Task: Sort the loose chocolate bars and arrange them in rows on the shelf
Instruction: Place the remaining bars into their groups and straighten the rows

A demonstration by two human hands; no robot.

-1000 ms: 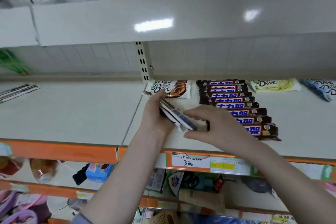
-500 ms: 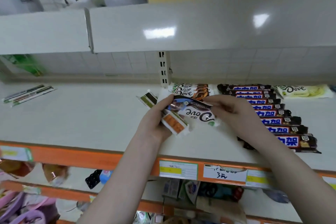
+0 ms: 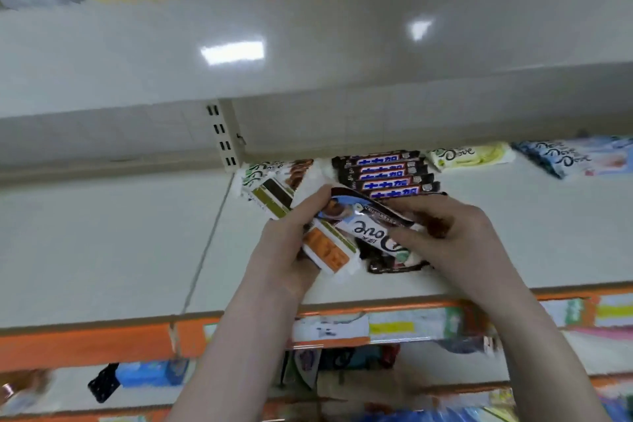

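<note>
The pale shelf (image 3: 102, 243) stretches wide, with a row of dark bars (image 3: 383, 171) stacked toward its back and a white Dove bar (image 3: 270, 175) lying just left of them. Over the front edge, the left hand (image 3: 284, 250) grips a fanned bundle of bars (image 3: 329, 250), fingers curled round it. The right hand (image 3: 455, 240) pinches the top Dove bar (image 3: 370, 229) of that bundle, thumb pressed onto its wrapper.

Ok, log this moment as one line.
left hand: holds stacked white-wrapped bars | right hand: pinches white Dove bar | over grey shelf
</note>
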